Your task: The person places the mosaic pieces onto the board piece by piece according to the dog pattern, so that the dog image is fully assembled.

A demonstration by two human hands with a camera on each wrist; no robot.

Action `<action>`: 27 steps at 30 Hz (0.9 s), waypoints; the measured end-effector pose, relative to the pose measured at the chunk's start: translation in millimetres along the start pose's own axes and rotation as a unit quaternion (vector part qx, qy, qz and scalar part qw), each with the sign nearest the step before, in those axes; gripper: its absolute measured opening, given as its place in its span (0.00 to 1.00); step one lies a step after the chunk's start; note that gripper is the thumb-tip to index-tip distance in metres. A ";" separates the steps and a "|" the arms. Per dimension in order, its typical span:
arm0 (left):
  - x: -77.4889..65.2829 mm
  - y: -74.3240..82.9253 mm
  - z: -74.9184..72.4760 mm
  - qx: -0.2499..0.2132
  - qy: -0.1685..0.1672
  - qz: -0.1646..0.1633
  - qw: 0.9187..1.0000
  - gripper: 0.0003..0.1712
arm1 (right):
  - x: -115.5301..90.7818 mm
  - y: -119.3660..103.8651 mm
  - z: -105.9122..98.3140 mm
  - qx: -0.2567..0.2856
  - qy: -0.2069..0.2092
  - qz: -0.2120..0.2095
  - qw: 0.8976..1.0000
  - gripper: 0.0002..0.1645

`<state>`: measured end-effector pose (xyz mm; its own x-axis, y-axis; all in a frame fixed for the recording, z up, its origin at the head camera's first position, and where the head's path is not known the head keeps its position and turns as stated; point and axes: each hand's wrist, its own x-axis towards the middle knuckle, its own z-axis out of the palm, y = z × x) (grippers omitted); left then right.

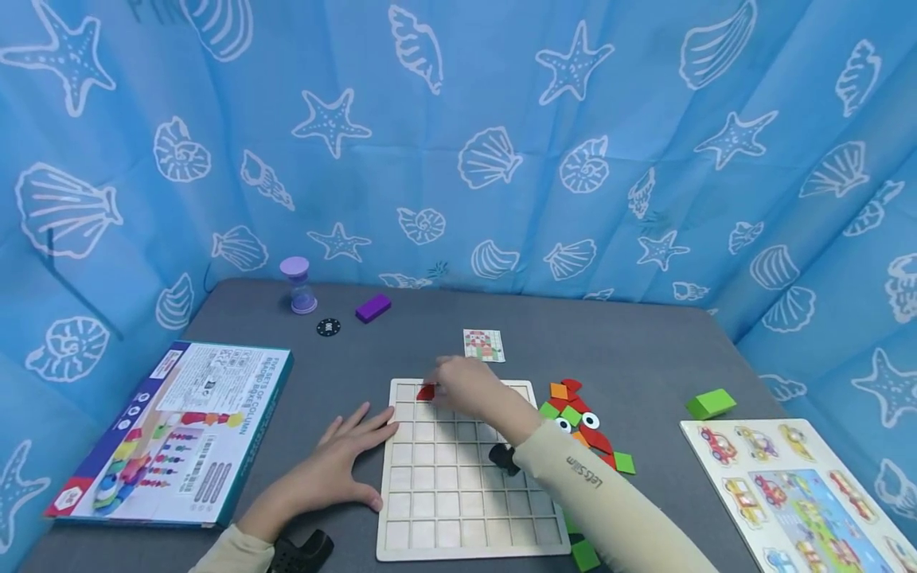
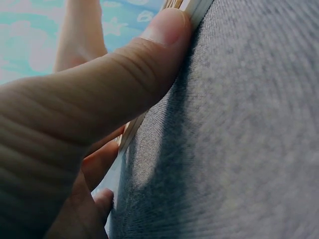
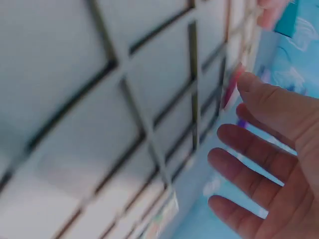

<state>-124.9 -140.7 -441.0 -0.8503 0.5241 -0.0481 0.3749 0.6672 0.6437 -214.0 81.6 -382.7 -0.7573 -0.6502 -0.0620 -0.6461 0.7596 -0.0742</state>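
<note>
A wooden grid board [image 1: 473,556] lies in front of me. At its far left part, a small red piece [image 1: 426,392] shows at the fingertips of my right hand [image 1: 466,386]. In the right wrist view, the thumb and index finger pinch the red piece [image 3: 233,85], while the other fingers [image 3: 244,172] stretch out loosely. My left hand [image 1: 333,465] lies spread along the board's left side, its thumb and fingertips at the edge. The left wrist view shows that thumb [image 2: 167,30] against the board's side.
Colourful flat pieces [image 1: 595,438] lie right of the board, partly hidden by the right sleeve. A pattern card [image 1: 484,345] is behind it. Left stand a toy box [image 1: 215,398], an hourglass [image 1: 298,285] and a purple block [image 1: 373,308]. A green block [image 1: 711,403] and puzzle board [image 1: 731,469] are right.
</note>
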 end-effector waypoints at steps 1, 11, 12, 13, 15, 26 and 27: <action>-0.1 -0.2 0.5 0.000 0.001 0.000 1.000 0.60 | -5.5 4.3 -3.1 0.008 -0.002 0.006 1.000 0.14; -4.3 -1.2 -2.0 -0.001 0.011 -0.004 1.000 0.60 | -78.0 84.3 -16.6 0.068 0.014 0.140 0.988 0.18; -4.4 -1.0 -2.1 -0.001 0.012 -0.004 1.000 0.60 | -83.3 91.8 -14.4 0.066 0.019 0.148 0.987 0.17; -4.4 -0.7 -2.1 -0.001 0.011 -0.005 1.000 0.60 | -87.7 98.3 -11.7 0.062 0.023 0.157 0.985 0.16; -4.5 0.1 -2.0 0.000 0.011 -0.007 1.000 0.60 | -94.4 108.5 -6.5 0.053 0.026 0.172 0.983 0.15; -0.7 1.8 1.2 0.002 0.007 0.001 1.000 0.60 | -103.3 122.5 1.3 0.056 0.011 0.227 0.972 0.08; -0.3 2.1 1.4 0.001 0.006 0.002 1.000 0.60 | -103.6 123.3 1.9 0.056 0.011 0.228 0.972 0.08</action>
<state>-123.4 -138.7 -440.7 -0.8533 0.5202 -0.0353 0.3797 0.6664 0.6417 -215.0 242.6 -387.3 -0.9652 -0.2445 -0.0927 -0.2288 0.9614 -0.1525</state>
